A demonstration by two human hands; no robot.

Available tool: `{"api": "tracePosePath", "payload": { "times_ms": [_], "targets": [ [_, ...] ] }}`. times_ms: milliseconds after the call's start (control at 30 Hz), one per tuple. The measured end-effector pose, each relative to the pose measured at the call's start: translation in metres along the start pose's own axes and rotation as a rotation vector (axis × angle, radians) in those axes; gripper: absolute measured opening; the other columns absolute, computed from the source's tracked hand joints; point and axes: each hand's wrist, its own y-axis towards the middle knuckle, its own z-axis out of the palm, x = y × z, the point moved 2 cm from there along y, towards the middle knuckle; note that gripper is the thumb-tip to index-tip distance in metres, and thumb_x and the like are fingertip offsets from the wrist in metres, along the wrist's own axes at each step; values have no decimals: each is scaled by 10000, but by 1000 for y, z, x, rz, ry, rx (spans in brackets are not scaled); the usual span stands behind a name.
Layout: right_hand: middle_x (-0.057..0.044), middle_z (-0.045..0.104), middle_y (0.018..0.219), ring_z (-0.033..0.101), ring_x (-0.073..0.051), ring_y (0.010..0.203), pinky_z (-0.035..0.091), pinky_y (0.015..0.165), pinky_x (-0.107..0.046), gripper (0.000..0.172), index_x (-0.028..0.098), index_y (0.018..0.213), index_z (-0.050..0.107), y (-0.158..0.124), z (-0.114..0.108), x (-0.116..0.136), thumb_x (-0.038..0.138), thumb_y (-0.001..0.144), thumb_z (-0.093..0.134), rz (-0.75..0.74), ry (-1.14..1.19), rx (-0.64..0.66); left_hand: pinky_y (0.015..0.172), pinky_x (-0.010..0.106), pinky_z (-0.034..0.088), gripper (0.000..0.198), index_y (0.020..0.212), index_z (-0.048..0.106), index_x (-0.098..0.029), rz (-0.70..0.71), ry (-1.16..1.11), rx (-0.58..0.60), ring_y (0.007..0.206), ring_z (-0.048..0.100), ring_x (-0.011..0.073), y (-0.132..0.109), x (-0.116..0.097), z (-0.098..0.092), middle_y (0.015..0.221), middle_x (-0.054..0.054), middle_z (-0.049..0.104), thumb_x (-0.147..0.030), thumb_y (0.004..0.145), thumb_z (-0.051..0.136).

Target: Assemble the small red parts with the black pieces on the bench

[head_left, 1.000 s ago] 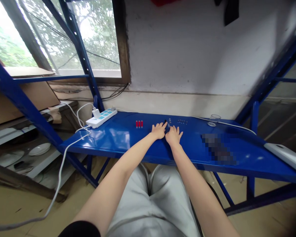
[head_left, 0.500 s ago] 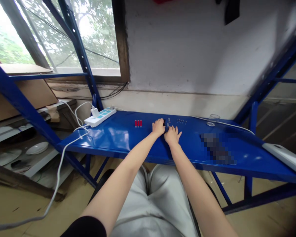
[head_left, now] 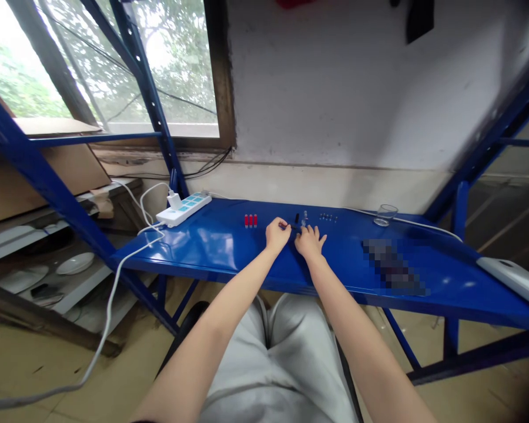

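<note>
- Your left hand (head_left: 277, 236) has just pulled back a little toward you, and a small black piece (head_left: 297, 217) that was partly hidden by it now lies in plain view on the table, just beyond your fingers
- Your left fingertips are drawn together and seem to pinch a thin dark piece (head_left: 283, 225), too small to make out; if so, the work now sits in that grip, between your two hands
- Your right hand (head_left: 309, 242) stays low over the table, close beside the left, palm down with the outer fingers spread; whether its thumb and forefinger hold anything, you cannot tell from here
- Small clear pieces (head_left: 305, 215) sit just past your right fingertips, with a group of tiny bits (head_left: 328, 217) to their right
- Three red tubes (head_left: 251, 221) stand side by side, left of your left hand
- The blue table (head_left: 220, 258) is glossy; a white power strip (head_left: 184, 210) is at its left end, a glass (head_left: 384, 216) near the back on the right, and a blurred-out patch (head_left: 394, 267) nearer you
- Behind are a pale wall (head_left: 335, 106) and a window (head_left: 180, 76); plates (head_left: 74, 264) rest on a low shelf at left
</note>
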Motion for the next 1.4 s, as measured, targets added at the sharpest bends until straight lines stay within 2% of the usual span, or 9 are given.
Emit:
{"api": "tracePosePath", "payload": {
  "times_ms": [100, 233, 600, 833, 1167, 1300, 1400],
  "targets": [
    [-136, 345, 1403, 143, -319, 1338, 66, 1026, -614, 472, 139, 1292, 448, 3, 1, 2, 303, 865, 328, 11, -40, 35, 700, 230, 465, 56, 730, 541, -167, -110, -113, -65, 693, 573, 101, -4, 2, -11, 766, 15, 626, -222, 724, 554],
    [-129, 335, 1410, 139, -316, 1339, 60, 1026, -613, 483, 156, 1319, 419, 9, 1, 7, 328, 885, 294, 7, -84, 81, 645, 206, 455, 74, 738, 536, -163, -136, -191, -91, 653, 556, 88, -8, 2, -22, 736, 10, 611, -236, 728, 539],
    [-110, 313, 1424, 135, -305, 1339, 41, 1019, -623, 498, 180, 1333, 400, 21, 4, 4, 358, 907, 212, 48, -151, 144, 583, 206, 412, 47, 678, 527, -177, 22, -176, -140, 554, 510, 84, -15, -2, -24, 651, -20, 569, -210, 694, 556],
    [-101, 286, 1439, 122, -295, 1343, 40, 1011, -641, 512, 186, 1344, 382, 20, 5, 1, 367, 904, 194, 45, -124, 142, 585, 210, 408, 42, 683, 530, -177, 17, -165, -140, 552, 503, 85, -15, -1, -24, 664, -15, 570, -205, 698, 557],
    [-116, 308, 1424, 139, -291, 1338, 46, 1002, -647, 512, 177, 1335, 391, 20, 7, 0, 372, 903, 199, 15, -96, 114, 600, 223, 415, 41, 699, 548, -177, 17, -158, -122, 563, 511, 94, -15, 1, -23, 672, -7, 580, -216, 706, 557],
    [-138, 393, 1361, 211, -292, 1307, 72, 995, -643, 468, 164, 1269, 462, 15, 7, -1, 351, 897, 248, -17, -89, 50, 596, 219, 415, 44, 703, 552, -175, 24, -166, -128, 560, 510, 91, -14, 3, -22, 675, -6, 583, -218, 707, 561],
    [-157, 491, 1250, 318, -299, 1233, 115, 976, -644, 395, 162, 1166, 537, 11, 5, -1, 325, 877, 322, -75, -86, -36, 595, 217, 416, 49, 704, 554, -173, 12, -179, -141, 561, 506, 91, -13, 4, -22, 684, -1, 588, -219, 705, 570]
  ]
}}
